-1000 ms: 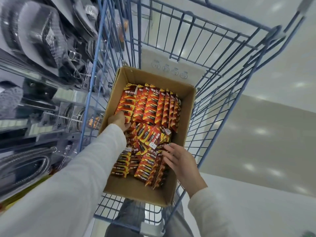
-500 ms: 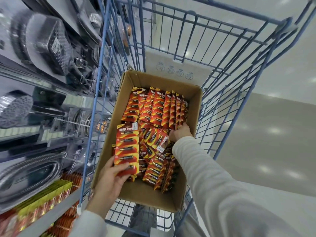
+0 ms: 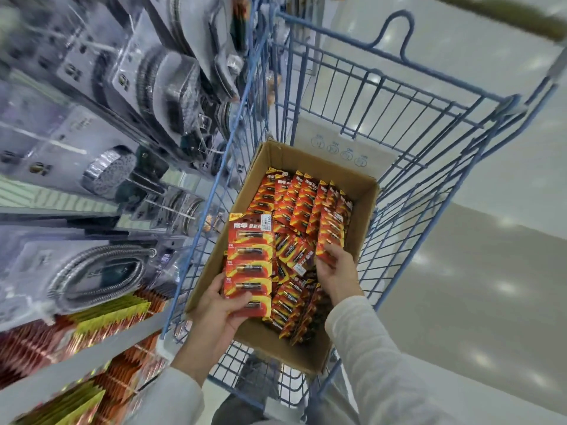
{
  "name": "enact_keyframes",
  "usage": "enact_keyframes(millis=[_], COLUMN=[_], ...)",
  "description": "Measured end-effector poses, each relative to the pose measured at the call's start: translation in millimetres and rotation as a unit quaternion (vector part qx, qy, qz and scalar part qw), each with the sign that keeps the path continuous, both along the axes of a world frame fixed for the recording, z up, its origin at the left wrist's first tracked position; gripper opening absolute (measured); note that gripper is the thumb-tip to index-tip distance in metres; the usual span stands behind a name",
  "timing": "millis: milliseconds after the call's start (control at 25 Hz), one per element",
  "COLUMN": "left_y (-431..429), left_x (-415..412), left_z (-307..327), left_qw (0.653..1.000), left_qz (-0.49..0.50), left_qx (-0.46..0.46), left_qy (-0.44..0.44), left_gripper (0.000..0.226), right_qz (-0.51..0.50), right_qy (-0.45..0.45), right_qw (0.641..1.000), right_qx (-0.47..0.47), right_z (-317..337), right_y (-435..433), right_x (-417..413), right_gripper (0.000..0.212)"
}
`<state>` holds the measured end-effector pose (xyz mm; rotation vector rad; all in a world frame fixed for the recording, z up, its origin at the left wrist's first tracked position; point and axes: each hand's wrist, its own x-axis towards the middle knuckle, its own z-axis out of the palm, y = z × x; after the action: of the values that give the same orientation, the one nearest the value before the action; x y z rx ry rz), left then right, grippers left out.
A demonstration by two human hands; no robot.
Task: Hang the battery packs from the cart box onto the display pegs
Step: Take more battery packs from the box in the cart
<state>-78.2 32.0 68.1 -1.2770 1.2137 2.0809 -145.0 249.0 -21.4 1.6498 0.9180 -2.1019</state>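
Your blue cart (image 3: 454,78) stands right beside the display (image 3: 92,326), where more packs hang low on your left, all blurry. The brown box (image 3: 363,216) sits inside the cart, full of orange battery packs (image 3: 306,197).

You are on the picking-up step. Your left hand (image 3: 217,314) grips a long strip of packs (image 3: 250,259) by its bottom end, over the box's near left corner. Your right hand (image 3: 337,271) curls around a second strip (image 3: 331,231) at the box's right side.

Next, I think you turn left, find a peg, and slide the strip's top onto it.
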Motion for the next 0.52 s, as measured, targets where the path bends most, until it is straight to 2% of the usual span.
enact_keyframes(millis=[40, 80, 160, 200, 320, 520], left_y=[0.3, 0.4, 2.1, 2.9, 6.8, -3.0], left_x=[3.6, 8.7, 21.2, 28.8, 62.3, 123.5], left_z=[6.8, 14.7, 32.7, 40.6, 73.6, 124.9], left_qw=[1.0, 1.0, 0.998, 0.997, 0.988, 0.955], left_qz=[0.008, 0.016, 0.033, 0.043, 0.096, 0.213], left_qx=[0.006, 0.012, 0.018, 0.016, 0.002, -0.041], left_qy=[0.01, 0.021, 0.045, 0.058, 0.12, 0.205], left_gripper=[0.062, 0.061, 0.063, 0.066, 0.073, 0.065], right_qz=[-0.049, -0.053, 0.025, 0.083, 0.218, 0.437], right_qy=[0.027, 0.052, 0.116, 0.139, 0.217, 0.354], right_qw=[0.997, 0.991, 0.985, 0.982, 0.947, 0.825], right_qx=[-0.059, -0.114, -0.125, -0.102, -0.094, -0.059], right_z=[11.0, 30.8, 63.7, 79.9, 134.3, 205.4], right_y=[-0.1, -0.8, 2.2, 4.2, 4.4, -27.1], right_x=[6.5, 12.6, 21.1, 25.4, 29.4, 32.9], right_gripper=[0.052, 0.057, 0.06, 0.06, 0.063, 0.077])
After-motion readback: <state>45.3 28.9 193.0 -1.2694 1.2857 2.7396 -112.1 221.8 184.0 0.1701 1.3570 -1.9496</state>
